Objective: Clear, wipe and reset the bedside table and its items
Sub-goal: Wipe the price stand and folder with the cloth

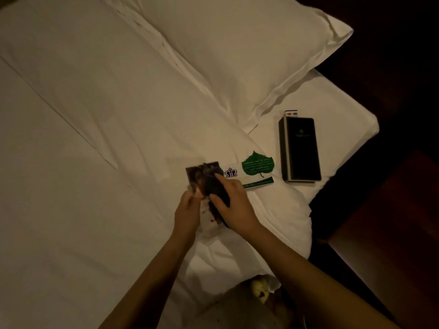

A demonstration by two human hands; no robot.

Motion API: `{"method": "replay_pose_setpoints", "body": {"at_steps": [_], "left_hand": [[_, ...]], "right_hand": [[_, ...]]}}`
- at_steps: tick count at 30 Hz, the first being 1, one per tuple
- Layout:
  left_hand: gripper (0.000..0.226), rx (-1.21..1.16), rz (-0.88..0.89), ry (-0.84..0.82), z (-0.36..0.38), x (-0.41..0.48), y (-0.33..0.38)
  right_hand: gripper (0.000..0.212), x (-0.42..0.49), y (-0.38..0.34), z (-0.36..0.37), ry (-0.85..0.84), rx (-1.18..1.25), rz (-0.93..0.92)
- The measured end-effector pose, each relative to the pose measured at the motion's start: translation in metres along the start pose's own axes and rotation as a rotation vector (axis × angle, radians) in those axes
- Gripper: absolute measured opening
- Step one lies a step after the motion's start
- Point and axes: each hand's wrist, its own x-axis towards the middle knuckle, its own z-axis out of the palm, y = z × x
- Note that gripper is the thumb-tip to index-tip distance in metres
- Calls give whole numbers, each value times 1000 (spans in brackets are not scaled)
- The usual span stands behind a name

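Both hands hold a small stack of printed cards [202, 176] just above the white bed sheet [95, 186]. My left hand [187, 210] pinches the stack's left edge. My right hand [232, 200] grips its right side, with a dark card under the fingers. On the sheet beside the stack lies a white card [237, 172] with a green leaf-shaped card [257, 165] on it. To the right rests a black box [299, 149], and something with coloured buttons pokes out at its far end. The dark wooden bedside table [392, 222] stands at the right edge.
A white pillow [237, 51] lies at the head of the bed, behind the black box. The room is dim, and the floor gap between bed and table is dark. A pale cloth with a yellowish object [260, 288] sits close to my body at the bottom.
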Motion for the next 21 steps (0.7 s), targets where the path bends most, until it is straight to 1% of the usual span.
{"method": "replay_pose_setpoints", "body": {"at_steps": [3, 4, 5, 8, 9, 10, 12, 13, 15, 18, 20, 21], "left_hand": [[17, -159, 49, 53, -10, 2, 30], [15, -212, 50, 59, -10, 3, 40], [14, -262, 55, 53, -9, 3, 50], [17, -323, 102, 26, 4, 4, 74], [20, -337, 114, 21, 9, 5, 80], [23, -360, 115, 8, 14, 6, 85], [26, -413, 83, -34, 22, 7, 90], [26, -438, 53, -58, 27, 7, 91], [29, -462, 18, -98, 35, 4, 92], [34, -369, 4, -107, 51, -1, 94], [35, -341, -15, -90, 62, -4, 97], [34, -335, -14, -83, 67, -3, 99]], "right_hand": [[51, 4, -20, -1, -40, -152, -287], [50, 12, -21, -8, -23, -217, -341], [50, 22, -21, -16, 13, -265, -334], [49, 41, -18, -36, 162, -259, -120], [49, 38, -22, -36, 192, -269, -118], [50, 32, -27, -33, 207, -308, -177], [52, 17, -37, -25, 180, -346, -314], [53, 14, -38, -24, 172, -344, -327], [52, 22, -37, -33, 197, -328, -290], [47, 56, -32, -61, 286, -319, -155], [44, 71, -31, -77, 325, -415, -84], [43, 72, -33, -78, 325, -471, -107]]}}
